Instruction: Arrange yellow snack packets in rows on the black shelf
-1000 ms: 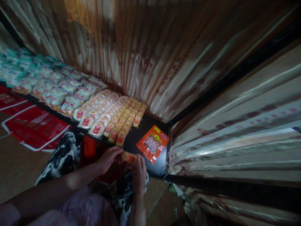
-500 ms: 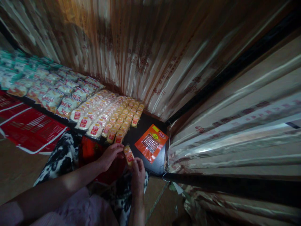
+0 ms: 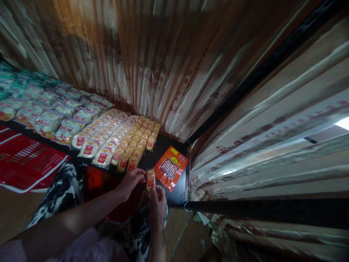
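Note:
My right hand (image 3: 158, 202) is closed on the lower end of a small wrapped rice cracker packet (image 3: 150, 179). The packet is upright, and its red and white label faces me. Just to its left is my left hand (image 3: 132, 183), fingers bent together. A narrow gap seems to lie between these fingertips and the wrapper. Similar yellowish packets (image 3: 137, 145) lie in tight rows on the black shelf (image 3: 177, 194), beyond my left hand. An orange snack bag (image 3: 171, 168) with a clear window lies flat to the right of the held packet.
Round white cracker packets (image 3: 102, 156), larger blue-and-white snack bags (image 3: 68, 128) and green bags (image 3: 16, 80) continue leftward along the shelf. A red basket (image 3: 24, 160) is below at left. Printed plastic sheeting (image 3: 163, 65) and dark bars (image 3: 259, 205) enclose the back and right.
The view has shifted slightly, moving the shelf left and a little down in the picture. The packet in my right hand has turned more upright, and my left fingertips have moved slightly away from it.

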The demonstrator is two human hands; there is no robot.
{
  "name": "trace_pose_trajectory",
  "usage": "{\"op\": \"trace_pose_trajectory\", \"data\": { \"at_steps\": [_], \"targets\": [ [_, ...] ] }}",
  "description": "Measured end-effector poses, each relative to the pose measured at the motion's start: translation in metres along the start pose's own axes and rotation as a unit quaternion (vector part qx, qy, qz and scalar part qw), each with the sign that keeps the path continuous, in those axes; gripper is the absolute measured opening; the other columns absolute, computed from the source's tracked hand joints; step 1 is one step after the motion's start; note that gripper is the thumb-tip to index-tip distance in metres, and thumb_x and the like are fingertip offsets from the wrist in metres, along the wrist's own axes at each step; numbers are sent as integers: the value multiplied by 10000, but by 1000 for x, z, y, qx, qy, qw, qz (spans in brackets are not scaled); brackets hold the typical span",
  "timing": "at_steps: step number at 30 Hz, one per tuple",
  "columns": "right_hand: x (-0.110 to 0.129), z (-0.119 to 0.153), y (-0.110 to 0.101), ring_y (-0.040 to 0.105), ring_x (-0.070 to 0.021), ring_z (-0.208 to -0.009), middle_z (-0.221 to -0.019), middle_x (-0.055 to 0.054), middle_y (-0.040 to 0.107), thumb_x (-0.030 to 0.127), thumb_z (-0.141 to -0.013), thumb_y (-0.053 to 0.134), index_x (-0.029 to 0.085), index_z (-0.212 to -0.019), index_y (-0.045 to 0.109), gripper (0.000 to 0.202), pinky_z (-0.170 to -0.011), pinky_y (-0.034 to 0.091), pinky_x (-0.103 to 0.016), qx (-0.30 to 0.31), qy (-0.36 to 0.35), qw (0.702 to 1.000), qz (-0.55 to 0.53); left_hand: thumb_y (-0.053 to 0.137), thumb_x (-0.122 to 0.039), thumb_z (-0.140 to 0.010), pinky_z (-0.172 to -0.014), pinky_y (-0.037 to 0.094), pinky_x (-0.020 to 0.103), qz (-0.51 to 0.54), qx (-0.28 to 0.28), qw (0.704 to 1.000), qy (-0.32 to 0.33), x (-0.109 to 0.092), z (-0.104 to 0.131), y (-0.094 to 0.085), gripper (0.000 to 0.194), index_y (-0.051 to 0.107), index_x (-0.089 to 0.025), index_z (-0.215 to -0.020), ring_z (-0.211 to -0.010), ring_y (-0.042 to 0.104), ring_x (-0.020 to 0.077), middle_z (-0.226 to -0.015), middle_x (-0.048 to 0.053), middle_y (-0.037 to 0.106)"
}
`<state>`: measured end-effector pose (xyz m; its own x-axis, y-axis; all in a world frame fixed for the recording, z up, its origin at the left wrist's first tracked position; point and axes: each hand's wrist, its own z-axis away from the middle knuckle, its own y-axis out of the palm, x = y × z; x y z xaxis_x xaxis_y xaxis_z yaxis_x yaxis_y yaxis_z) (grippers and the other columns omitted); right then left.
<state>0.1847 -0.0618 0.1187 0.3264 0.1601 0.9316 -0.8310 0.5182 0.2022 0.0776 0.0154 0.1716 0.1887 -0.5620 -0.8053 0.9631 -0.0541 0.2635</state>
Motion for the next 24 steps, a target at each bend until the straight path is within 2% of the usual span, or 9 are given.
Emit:
{"op": "trace_pose_trajectory", "data": {
  "at_steps": [8, 13, 20, 24],
  "targets": [
    [4, -7, 3, 580, -141, -694, -752, 14, 605, 482, -737, 642, 194, -842, 538, 324, -663, 474, -255, -9, -39, 999, 23, 582, -183, -639, -781, 473, 273, -24, 11, 999, 29, -2, 1, 5, 109, 630, -149, -731, -785, 628, 154, -748, 31, 674],
    [-3, -10, 9, 634, -179, -820, -860, -11, 655, 464, -715, 659, 215, -901, 538, 334, -757, 501, -298, -18, -66, 997, 20, 593, -218, -640, -768, 475, 289, -51, 9, 998, 42, 3, 0, 5, 149, 624, -156, -771, -832, 629, 180, -806, 42, 674],
    [-2, -8, 15, 623, -193, -913, -986, -67, 668, 400, -753, 633, 177, -997, 586, 334, -840, 483, -320, -32, -142, 976, 164, 602, -215, -614, -791, 473, 319, -41, 1, 999, 33, 12, -3, 6, 226, 592, -154, -831, -861, 635, 209, -860, 63, 673],
    [-1, -5, 14, 597, -199, -990, -1068, -83, 647, 378, -792, 591, 178, -1022, 604, 306, -889, 463, -338, -13, -174, 963, 205, 635, -275, -615, -822, 465, 337, -28, 6, 999, 35, 19, -6, 6, 288, 581, -150, -868, -934, 626, 237, -935, 90, 673]
  ]
}}
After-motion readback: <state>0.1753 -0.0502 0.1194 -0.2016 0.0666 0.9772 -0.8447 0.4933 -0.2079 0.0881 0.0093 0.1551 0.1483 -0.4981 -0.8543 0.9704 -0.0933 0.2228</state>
